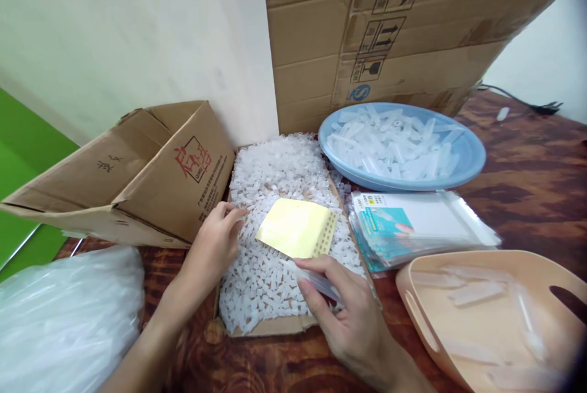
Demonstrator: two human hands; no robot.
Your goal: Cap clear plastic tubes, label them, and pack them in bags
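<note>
My right hand (346, 310) grips a translucent plastic tube (318, 283), its tip pointing to the upper left, over the front of a shallow cardboard tray (293, 324). Small white plastic pieces (261, 286) cover most of the tray. On top of them lies a pale yellow sheet (291, 226) with rows of small dark marks along its right side. At the tray's left edge my left hand (222, 231) has its fingers closed in a pinch among the pieces. Whatever is between those fingertips is too small to make out.
An open cardboard box (178, 167) stands left, above a clear plastic bag (68, 313). A blue basin (330, 161) of translucent tubes sits back right, near packaged bags (413, 222). A peach basket (415, 313) with several tubes is front right. A large carton (312, 38) stands behind.
</note>
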